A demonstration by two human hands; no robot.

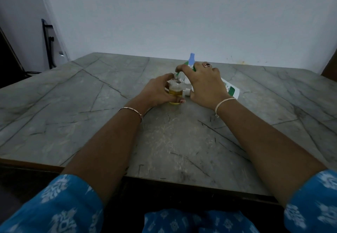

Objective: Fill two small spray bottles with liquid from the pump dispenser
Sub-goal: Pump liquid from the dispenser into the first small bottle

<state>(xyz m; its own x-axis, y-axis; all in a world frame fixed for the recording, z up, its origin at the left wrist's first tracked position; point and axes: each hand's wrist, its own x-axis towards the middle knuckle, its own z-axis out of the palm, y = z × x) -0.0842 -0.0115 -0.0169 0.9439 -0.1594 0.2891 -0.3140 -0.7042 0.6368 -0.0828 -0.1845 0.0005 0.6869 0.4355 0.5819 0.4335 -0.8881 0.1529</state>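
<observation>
Filling the small clear plastic bottle [176, 91] looks roughly half done, yellow liquid inside; the left hand [156, 91] grips it mid-scene, the right hand [204, 81] curls round the tilted white-and-green pump dispenser [230, 89], spout at its open neck. Behind, the blue-capped spray bottle [192, 59] hides its level

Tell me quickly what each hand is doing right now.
Left hand: grips the small clear bottle of yellow liquid.
Right hand: grips the tilted white-and-green pump dispenser.

Uncapped clear bottle [175, 91], part-full of yellow liquid, upright; blue-capped bottle [191, 60] behind; white-green dispenser [230, 88] tilted.
</observation>
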